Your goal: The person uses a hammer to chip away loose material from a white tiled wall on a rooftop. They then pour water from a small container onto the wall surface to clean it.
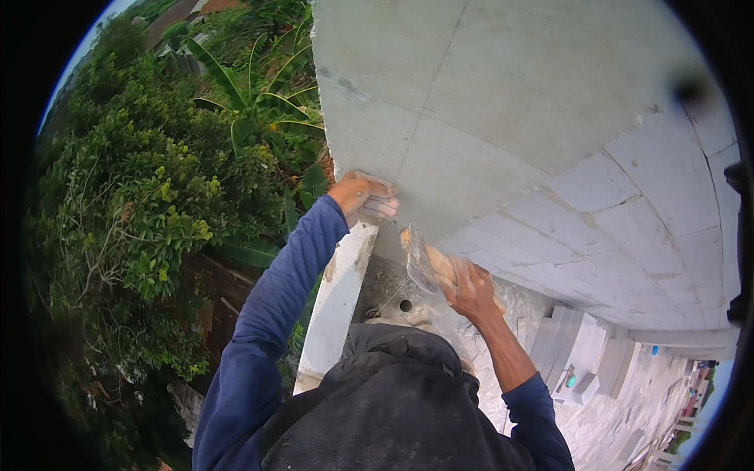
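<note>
Two hands: right grip [470,289] closed around crinkled clear plastic bag [422,263]; left [361,198] clutches block wall [487,141].

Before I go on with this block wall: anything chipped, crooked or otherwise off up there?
Yes. The top edge of the block wall is ragged and chipped at upper right, and a rough gouge marks the face at upper left. The left hand grips the wall's corner; the right hand holds a trowel below it.
</note>
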`<state>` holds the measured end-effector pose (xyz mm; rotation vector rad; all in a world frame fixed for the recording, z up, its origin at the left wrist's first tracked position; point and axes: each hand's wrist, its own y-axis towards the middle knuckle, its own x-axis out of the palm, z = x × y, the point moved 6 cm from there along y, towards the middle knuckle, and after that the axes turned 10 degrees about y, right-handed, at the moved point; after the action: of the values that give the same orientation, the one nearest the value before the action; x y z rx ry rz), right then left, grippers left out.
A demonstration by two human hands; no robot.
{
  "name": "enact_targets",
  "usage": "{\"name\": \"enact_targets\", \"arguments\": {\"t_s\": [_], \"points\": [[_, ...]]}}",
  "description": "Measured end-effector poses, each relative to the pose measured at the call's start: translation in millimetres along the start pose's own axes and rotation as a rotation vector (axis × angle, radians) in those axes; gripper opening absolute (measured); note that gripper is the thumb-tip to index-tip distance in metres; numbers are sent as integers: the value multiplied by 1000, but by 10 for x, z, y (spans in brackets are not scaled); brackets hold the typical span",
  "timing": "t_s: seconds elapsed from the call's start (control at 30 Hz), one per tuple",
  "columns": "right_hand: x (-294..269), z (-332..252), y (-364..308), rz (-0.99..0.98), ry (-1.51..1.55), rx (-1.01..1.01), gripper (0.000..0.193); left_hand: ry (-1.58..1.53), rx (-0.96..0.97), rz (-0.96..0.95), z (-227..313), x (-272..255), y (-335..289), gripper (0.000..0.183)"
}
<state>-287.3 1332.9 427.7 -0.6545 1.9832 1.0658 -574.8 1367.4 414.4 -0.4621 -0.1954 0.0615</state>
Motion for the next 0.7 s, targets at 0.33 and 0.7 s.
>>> {"name": "enact_targets", "arguments": {"t_s": [0.33,0.7], "points": [[117,-76,630,13,-48,-189,71,-273,-124,18,-112,15,126,24],[93,-147,631,-16,-36,-142,59,-220,-82,-81,-138,-38,177,21]]}}
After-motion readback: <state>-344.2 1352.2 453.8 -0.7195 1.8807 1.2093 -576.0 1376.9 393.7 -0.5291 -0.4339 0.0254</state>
